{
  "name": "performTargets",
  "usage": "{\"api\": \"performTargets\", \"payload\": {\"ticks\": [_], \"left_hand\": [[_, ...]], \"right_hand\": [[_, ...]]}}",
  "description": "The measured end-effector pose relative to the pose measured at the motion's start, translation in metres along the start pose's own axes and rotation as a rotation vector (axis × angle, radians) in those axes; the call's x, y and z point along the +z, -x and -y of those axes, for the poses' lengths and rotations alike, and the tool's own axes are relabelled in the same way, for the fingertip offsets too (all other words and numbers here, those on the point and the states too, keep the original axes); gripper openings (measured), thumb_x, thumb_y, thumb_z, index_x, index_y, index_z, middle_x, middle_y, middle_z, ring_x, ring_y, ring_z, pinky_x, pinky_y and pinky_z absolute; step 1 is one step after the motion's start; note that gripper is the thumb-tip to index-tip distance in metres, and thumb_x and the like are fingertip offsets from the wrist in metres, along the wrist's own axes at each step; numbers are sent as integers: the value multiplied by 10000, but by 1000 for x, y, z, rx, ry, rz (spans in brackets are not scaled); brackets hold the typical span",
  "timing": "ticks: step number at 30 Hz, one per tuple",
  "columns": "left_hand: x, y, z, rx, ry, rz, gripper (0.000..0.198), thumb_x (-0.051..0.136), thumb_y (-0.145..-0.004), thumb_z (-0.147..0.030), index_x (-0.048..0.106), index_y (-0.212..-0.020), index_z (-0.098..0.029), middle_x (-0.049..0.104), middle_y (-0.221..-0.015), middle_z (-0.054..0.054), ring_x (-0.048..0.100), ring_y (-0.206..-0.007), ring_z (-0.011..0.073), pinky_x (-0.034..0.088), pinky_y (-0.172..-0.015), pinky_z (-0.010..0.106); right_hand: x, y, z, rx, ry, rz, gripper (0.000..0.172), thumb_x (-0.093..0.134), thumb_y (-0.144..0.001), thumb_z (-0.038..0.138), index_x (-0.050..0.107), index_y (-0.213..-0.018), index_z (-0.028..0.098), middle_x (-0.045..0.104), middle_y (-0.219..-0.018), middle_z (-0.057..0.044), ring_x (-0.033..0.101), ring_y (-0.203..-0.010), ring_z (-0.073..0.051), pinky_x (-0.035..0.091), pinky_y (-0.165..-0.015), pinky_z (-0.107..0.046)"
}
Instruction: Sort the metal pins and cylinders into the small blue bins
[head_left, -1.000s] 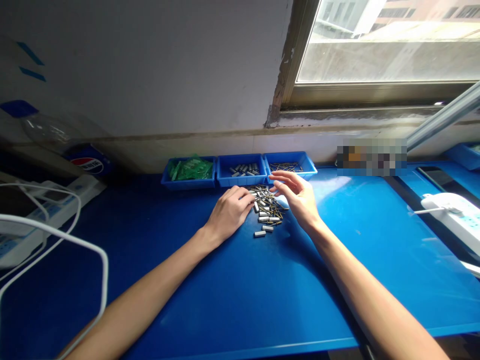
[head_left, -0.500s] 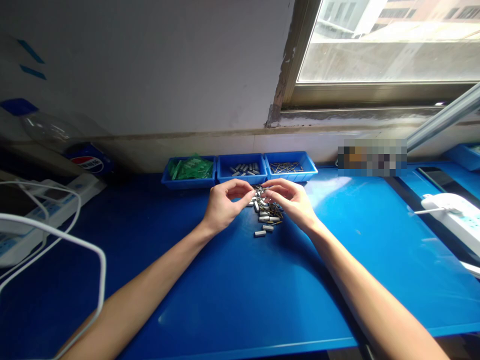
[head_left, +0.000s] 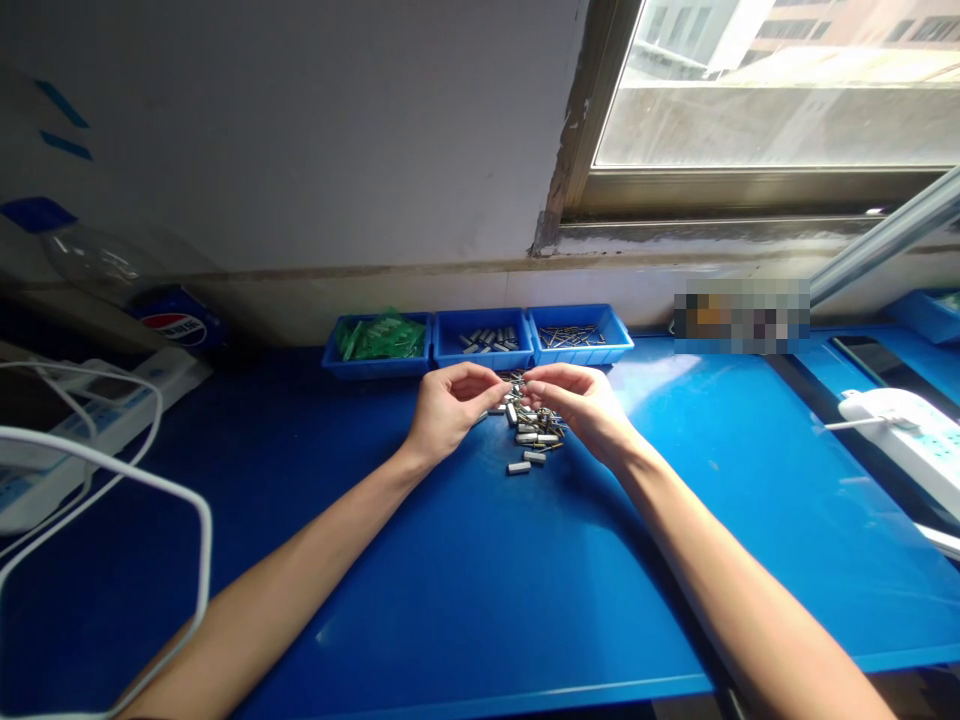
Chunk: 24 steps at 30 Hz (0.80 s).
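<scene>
Both hands meet over a pile of small metal parts on the blue table. My left hand has thumb and fingers pinched at the pile's left side; what it holds is too small to name. From the right, my right hand pinches close to it, its fingertips nearly touching the left ones, the item between them unclear. The pile mixes silvery cylinders and thin pins. Behind stand three blue bins: a left bin with green bags, a middle bin with cylinders and a right bin with pins.
A Pepsi bottle, a power strip and a looping white cable are at the left. On the right lie a white power strip and a dark phone. A wall and window are behind the table.
The fingertips of my right hand have closed in slightly and shifted a little to the left. My left hand is almost where it was.
</scene>
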<state>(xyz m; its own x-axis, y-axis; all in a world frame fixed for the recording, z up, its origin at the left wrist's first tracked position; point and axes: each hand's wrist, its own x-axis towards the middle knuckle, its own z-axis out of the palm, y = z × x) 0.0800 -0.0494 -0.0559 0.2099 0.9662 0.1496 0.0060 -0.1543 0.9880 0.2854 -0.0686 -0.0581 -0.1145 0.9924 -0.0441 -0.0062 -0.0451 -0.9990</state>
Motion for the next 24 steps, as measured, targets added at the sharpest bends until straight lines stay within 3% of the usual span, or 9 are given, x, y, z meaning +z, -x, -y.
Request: {"api": "performTargets", "payload": {"ticks": [9, 13, 16, 19, 22, 24], "left_hand": [[-2, 0, 1, 142, -173, 41, 249, 827, -830, -379, 734, -907, -162, 786, -890, 52, 760, -812, 197, 632, -801, 318], [-4, 1, 5, 294, -460, 48, 123, 719, -929, -270, 732, -1002, -172, 785, -982, 54, 741, -883, 196, 611, -860, 342], [-2, 3, 6, 450, -646, 187, 160, 625, -982, -180, 733, -1100, -174, 777, -1115, 80, 694, -1064, 230, 574, -991, 405], [3, 2, 4, 562, -756, 404, 282, 550, -1005, -116, 713, -1227, -179, 755, -1230, 88, 613, -1191, 247, 543, -1065, 429], [6, -4, -3, 604, -866, 535, 266, 555, -1007, -131, 738, -1191, -189, 758, -1188, 92, 589, -1170, 254, 547, -1044, 428], [6, -10, -8, 594, -918, 584, 205, 594, -993, -155, 763, -1105, -192, 754, -1122, 101, 599, -1117, 252, 558, -986, 407]], "right_hand": [[0, 0, -1, 11, -51, 47, 290, 848, -788, 453, 813, -999, 256, 809, -904, -41, 766, -854, -252, 617, -891, -434], [-2, -2, 2, -86, 46, -127, 290, 821, -816, 472, 803, -1006, 252, 811, -906, -45, 773, -856, -262, 618, -922, -467], [-6, -3, 4, -233, 94, -295, 372, 780, -866, 468, 751, -1179, 269, 792, -1149, -78, 766, -1038, -285, 593, -1010, -491], [-13, -4, 6, -300, 103, -350, 542, 795, -860, 446, 649, -1363, 307, 740, -1297, -98, 749, -1101, -291, 600, -992, -488], [-25, -6, 12, -227, 156, -310, 466, 789, -848, 466, 696, -1266, 283, 794, -1106, -90, 771, -856, -267, 632, -818, -455], [-36, -8, 20, -140, 285, -171, 371, 787, -836, 487, 751, -1117, 248, 796, -892, -69, 742, -725, -250, 614, -689, -411]]}}
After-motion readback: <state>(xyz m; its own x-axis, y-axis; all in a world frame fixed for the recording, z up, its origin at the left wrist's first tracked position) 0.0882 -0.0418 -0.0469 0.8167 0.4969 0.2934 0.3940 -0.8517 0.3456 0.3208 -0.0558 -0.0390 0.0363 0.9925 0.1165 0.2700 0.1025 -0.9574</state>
